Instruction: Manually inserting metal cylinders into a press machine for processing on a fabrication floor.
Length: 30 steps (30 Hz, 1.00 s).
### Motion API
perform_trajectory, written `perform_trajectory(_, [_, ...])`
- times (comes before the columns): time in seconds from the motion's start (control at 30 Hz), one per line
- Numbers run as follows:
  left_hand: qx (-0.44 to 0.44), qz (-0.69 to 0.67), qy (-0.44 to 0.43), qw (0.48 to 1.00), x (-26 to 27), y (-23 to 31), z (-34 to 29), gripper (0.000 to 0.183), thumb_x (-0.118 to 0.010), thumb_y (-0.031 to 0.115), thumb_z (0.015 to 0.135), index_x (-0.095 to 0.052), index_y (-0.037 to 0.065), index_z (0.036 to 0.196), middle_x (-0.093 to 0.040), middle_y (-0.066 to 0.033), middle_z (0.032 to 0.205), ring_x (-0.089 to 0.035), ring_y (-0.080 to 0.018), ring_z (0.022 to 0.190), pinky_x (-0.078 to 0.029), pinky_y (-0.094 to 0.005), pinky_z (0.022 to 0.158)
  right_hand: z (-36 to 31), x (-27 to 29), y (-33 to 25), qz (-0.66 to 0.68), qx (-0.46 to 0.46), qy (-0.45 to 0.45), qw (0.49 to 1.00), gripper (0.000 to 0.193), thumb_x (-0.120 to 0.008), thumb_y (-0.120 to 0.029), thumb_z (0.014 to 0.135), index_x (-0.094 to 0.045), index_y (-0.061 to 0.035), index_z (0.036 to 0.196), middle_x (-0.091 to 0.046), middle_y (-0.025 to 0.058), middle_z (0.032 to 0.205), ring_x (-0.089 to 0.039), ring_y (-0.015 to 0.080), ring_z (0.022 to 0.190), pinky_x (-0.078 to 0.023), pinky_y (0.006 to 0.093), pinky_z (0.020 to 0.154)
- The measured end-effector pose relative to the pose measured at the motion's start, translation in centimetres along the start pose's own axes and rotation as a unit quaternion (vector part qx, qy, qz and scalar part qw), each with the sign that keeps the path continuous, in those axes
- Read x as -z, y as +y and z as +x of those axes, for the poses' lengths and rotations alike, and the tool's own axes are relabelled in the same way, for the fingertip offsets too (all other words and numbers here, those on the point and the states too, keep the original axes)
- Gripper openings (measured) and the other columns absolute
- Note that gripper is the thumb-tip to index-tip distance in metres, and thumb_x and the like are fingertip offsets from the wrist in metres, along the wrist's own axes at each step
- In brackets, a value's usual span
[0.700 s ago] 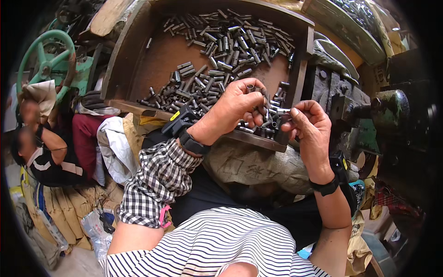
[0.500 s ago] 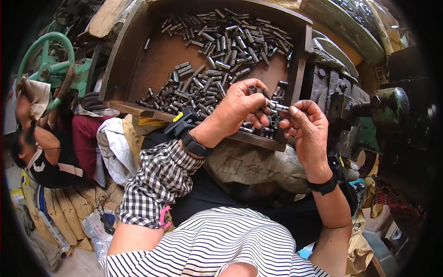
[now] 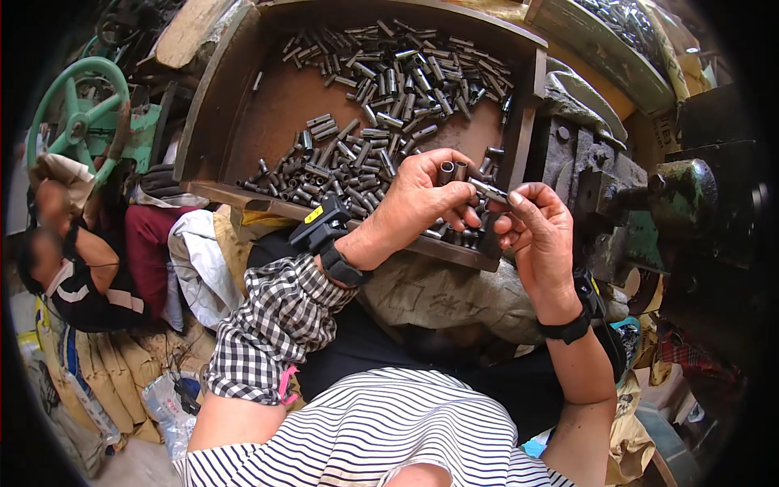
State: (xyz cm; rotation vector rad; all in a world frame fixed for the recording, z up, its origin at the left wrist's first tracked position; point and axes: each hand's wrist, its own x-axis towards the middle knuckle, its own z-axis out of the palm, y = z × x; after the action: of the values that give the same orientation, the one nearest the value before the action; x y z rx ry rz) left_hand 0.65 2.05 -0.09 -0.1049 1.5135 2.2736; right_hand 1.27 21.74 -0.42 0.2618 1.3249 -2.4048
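spreading across the upper view, a brown wooden tray [image 3: 219,101] holds a loose heap of metal tubes [image 3: 402,81]. above its near edge, the left hand [image 3: 420,203] is half curled around two short tubes [image 3: 454,172], their open ends up. by the near right corner, the right hand [image 3: 540,223] pinches, thumb against fingers, a slim metal piece [image 3: 491,192] that spans between the hands. a light fingertip grip, kept in line and steady, would probably work best.

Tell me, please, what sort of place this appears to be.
Probably a metalworking workshop: a wooden tray of short metal tubes, a green handwheel, and a dark machine at the right.
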Motion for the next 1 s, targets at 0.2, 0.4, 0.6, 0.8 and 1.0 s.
perform_trajectory(0.2, [-0.006,0.016,-0.021,1.000,0.1,0.1,0.1,0.020,-0.064,0.011,0.091,-0.059,-0.002,0.106,-0.066,-0.0070,0.081,-0.067,-0.0116,0.067,-0.055,-0.0210,0.053,0.1,0.1,0.0,-0.042,0.050,0.018,0.998,0.013,-0.063,-0.008,0.091,-0.054,-0.0013,0.098,-0.069,0.0148,0.084,-0.068,0.0135,0.063,-0.052,0.0210,0.050])
perform_trajectory(0.4, [-0.023,0.025,-0.011,0.999,0.2,0.0,0.1,0.019,-0.065,0.011,0.091,-0.060,0.000,0.106,-0.066,-0.0056,0.081,-0.067,-0.0109,0.068,-0.055,-0.0208,0.055,0.3,0.4,-0.4,-0.040,0.038,0.018,0.998,0.012,-0.062,-0.009,0.091,-0.054,-0.0028,0.097,-0.070,0.0139,0.084,-0.067,0.0126,0.061,-0.051,0.0205,0.049])
perform_trajectory(0.6, [-0.028,0.049,-0.023,0.998,0.3,-0.1,0.1,0.019,-0.066,0.011,0.090,-0.060,0.000,0.105,-0.066,-0.0047,0.082,-0.066,-0.0102,0.069,-0.055,-0.0206,0.057,0.5,0.9,0.0,-0.012,0.001,-0.004,1.000,0.010,-0.062,-0.009,0.091,-0.055,-0.0040,0.096,-0.070,0.0138,0.084,-0.066,0.0116,0.060,-0.050,0.0201,0.049])
perform_trajectory(0.8, [-0.001,0.084,-0.035,0.996,0.0,0.4,-0.1,0.019,-0.066,0.009,0.089,-0.060,0.000,0.104,-0.066,-0.0043,0.081,-0.066,-0.0095,0.068,-0.055,-0.0202,0.058,0.6,0.7,-0.5,0.007,-0.069,-0.027,0.997,0.008,-0.063,-0.008,0.090,-0.057,-0.0049,0.093,-0.069,0.0126,0.083,-0.064,0.0103,0.060,-0.050,0.0205,0.050])
perform_trajectory(1.0, [0.067,0.227,-0.116,0.965,0.4,2.6,-0.5,0.016,-0.070,0.004,0.084,-0.062,-0.003,0.096,-0.066,-0.0066,0.082,-0.067,-0.0110,0.064,-0.055,-0.0225,0.053,0.8,1.1,-1.4,0.005,-0.188,-0.100,0.977,0.011,-0.067,-0.005,0.085,-0.058,-0.0050,0.091,-0.067,0.0137,0.079,-0.062,0.0102,0.055,-0.050,0.0203,0.048])
